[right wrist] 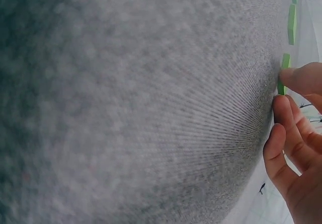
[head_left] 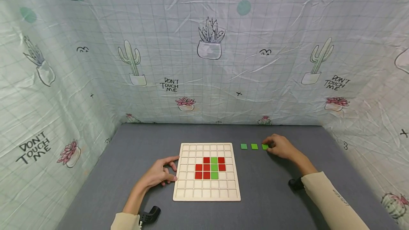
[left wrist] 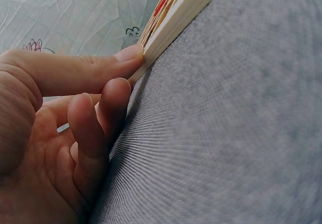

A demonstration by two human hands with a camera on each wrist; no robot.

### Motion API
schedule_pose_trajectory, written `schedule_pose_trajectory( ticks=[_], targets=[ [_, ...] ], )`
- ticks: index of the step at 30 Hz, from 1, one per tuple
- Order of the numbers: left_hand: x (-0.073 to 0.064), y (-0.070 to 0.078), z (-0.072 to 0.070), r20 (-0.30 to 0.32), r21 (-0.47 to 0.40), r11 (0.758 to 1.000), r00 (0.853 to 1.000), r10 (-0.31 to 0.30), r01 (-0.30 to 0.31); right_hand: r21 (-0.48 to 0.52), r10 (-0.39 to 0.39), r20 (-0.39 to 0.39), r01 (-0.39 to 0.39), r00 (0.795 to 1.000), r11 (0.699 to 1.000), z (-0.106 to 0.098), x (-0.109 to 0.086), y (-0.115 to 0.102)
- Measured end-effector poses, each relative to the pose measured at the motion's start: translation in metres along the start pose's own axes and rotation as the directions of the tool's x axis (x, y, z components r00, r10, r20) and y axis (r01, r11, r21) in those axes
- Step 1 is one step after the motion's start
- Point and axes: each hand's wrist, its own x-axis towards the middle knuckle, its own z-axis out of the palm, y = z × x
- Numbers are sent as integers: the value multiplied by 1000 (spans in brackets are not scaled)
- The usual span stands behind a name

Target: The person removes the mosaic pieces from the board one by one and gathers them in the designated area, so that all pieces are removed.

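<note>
A wooden grid board lies on the table, with several red square tiles and a column of green tiles set in its cells. Along the board's left edge, my left hand rests its thumb and forefinger apart; the left wrist view has the thumb against the board's side. To the right of the board, my right hand pinches the rightmost green tile of a short row. Seen from the right wrist, that tile's edge shows beside the thumb, its far end hidden by the fingers.
Two other green tiles, a darker one and a brighter one, lie between the board and my right hand. A grey cloth covers the table. Printed curtains hang behind and at both sides.
</note>
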Motion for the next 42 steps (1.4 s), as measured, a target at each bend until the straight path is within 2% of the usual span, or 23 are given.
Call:
schedule_pose_trajectory(
  ticks=[9,17,23,29,36,42],
  targets=[
    [-1,-1,-2,2,10,1000,1000,7,-7,-45,-16,-64,13,998,999,-10,2,-9],
    [-2,-3,-4,3,12,1000,1000,15,-15,-26,-66,-90,64,994,998,-10,9,-34],
    [-2,-5,-5,3,18,1000,1000,16,-17,-56,-141,-74,137,987,989,6,20,-66],
    [-1,-7,-5,16,24,999,999,48,-49,-74,-188,-54,183,981,980,27,31,-102],
    [-1,-9,-5,26,18,998,998,65,-66,-47,-227,-33,225,973,973,50,42,-145],
    [0,-10,-5,27,11,998,998,62,-62,-23,-264,7,264,965,964,68,50,-172]
  ],
)
